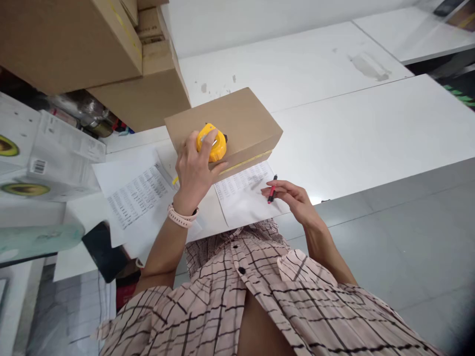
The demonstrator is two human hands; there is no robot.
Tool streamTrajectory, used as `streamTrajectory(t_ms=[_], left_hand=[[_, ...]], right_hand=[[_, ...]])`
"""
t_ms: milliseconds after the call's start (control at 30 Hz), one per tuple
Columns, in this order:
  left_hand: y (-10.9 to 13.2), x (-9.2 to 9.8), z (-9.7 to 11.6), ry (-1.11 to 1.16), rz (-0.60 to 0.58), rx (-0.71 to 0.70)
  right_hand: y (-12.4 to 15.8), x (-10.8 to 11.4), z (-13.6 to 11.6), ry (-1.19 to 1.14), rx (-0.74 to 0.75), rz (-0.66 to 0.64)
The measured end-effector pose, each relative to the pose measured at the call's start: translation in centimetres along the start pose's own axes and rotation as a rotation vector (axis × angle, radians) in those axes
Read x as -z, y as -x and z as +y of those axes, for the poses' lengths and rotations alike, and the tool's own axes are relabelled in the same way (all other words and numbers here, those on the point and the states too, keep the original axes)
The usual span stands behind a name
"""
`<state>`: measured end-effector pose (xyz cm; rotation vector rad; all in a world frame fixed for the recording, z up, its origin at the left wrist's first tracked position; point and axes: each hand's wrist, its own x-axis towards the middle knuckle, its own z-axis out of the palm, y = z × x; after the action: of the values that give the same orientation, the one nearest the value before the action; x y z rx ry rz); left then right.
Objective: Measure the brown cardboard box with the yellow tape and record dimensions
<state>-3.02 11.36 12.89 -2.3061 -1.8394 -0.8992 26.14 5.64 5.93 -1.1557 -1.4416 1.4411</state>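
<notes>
- The left hand point(195, 170) is closed around a yellow tape measure point(212, 143) pressed on top of a small cardboard box point(237, 123) on the white table point(371, 128).
- The right hand point(293, 198) pinches a red pen point(272, 190) over a printed sheet point(243, 190).
- To measure well, I judge the tape case should sit flush on the box edge.
- Stacked cartons point(111, 54) crowd the left; a dark phone point(104, 249) lies near.

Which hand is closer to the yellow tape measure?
Left. The left hand grips the yellow tape measure on the cardboard box; the right hand, holding a pen, is apart, lower right.
</notes>
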Motion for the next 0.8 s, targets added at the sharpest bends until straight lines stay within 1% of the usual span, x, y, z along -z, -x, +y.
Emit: streamTrajectory(t_ms=[33, 100, 167, 200, 233, 267, 300, 367, 433, 467, 533, 567, 633, 733, 800], left_hand=[[0.4, 0.1, 0.1, 0.001, 0.043, -0.015], [2.2, 0.1, 0.8, 0.004, 0.183, -0.059], [5.2, -0.6, 1.9, 0.040, 0.304, -0.146], [7.0, -1.2, 2.5, 0.078, 0.315, -0.205], [8.8, -2.1, 3.2, 0.123, 0.264, -0.260], [10.5, -3.1, 3.8, 0.155, 0.172, -0.285], [12.0, -4.2, 4.3, 0.155, 0.087, -0.285], [14.4, -6.3, 5.0, 0.098, -0.052, -0.271], [15.7, -7.8, 5.2, 0.022, -0.174, -0.267], [16.0, -8.3, 5.1, -0.005, -0.237, -0.272], [16.2, -8.8, 4.9, -0.047, -0.348, -0.284], [16.2, -8.8, 4.8, -0.063, -0.385, -0.287], [16.2, -8.8, 4.6, -0.092, -0.419, -0.289], [16.2, -8.7, 4.7, -0.120, -0.414, -0.289], [16.2, -8.7, 4.8, -0.134, -0.410, -0.292]], right_hand=[[0.6, 0.1, -0.3, -0.062, 0.040, -0.004], [1.2, -0.4, -0.5, -0.101, 0.106, 0.042], [1.2, -1.4, -0.5, -0.088, 0.152, 0.156], [1.0, -2.0, -0.3, -0.075, 0.163, 0.215], [0.6, -2.6, 0.0, -0.064, 0.163, 0.257], [0.2, -3.2, 0.2, -0.059, 0.153, 0.270], [-0.3, -3.8, 0.5, -0.065, 0.135, 0.251], [-1.4, -4.7, 1.2, -0.098, 0.082, 0.149], [-2.5, -5.4, 2.0, -0.124, 0.038, 0.039], [-2.9, -5.7, 2.4, -0.117, 0.020, 0.019], [-3.6, -6.2, 3.2, -0.052, -0.001, 0.064], [-3.9, -6.4, 3.5, -0.012, -0.007, 0.107], [-4.3, -6.7, 3.8, 0.031, -0.010, 0.167], [-4.7, -6.8, 3.7, 0.019, -0.013, 0.125], [-5.1, -6.7, 3.5, 0.059, -0.014, 0.102]])
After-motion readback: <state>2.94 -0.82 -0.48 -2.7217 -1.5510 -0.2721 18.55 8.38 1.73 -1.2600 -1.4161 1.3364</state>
